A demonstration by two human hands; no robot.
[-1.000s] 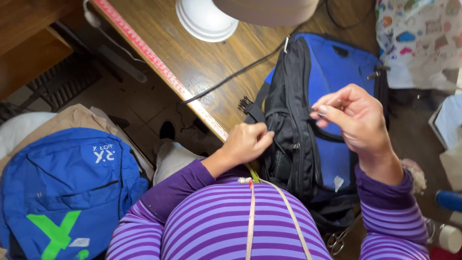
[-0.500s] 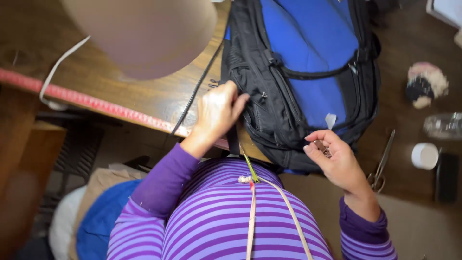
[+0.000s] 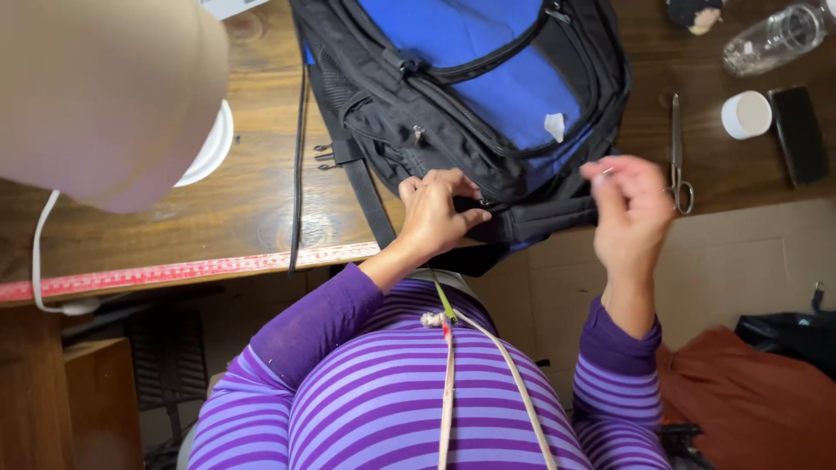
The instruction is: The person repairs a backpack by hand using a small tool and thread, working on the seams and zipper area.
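Note:
A black and blue backpack lies on the wooden table in front of me. My left hand pinches the backpack's black lower edge near a seam. My right hand is raised just right of the bag, its fingers pinched on something small and thin, likely a needle, too small to tell. A tape measure hangs round my neck over my purple striped top.
Scissors lie on the table right of my right hand, beside a white cap, a dark phone and a clear bottle. A lamp shade looms at the left. A red ruler strip lines the table's edge.
The view has swung so the backpack lies straight ahead. My left hand slid along the bag's lower edge, and my right hand rose up and out to the right.

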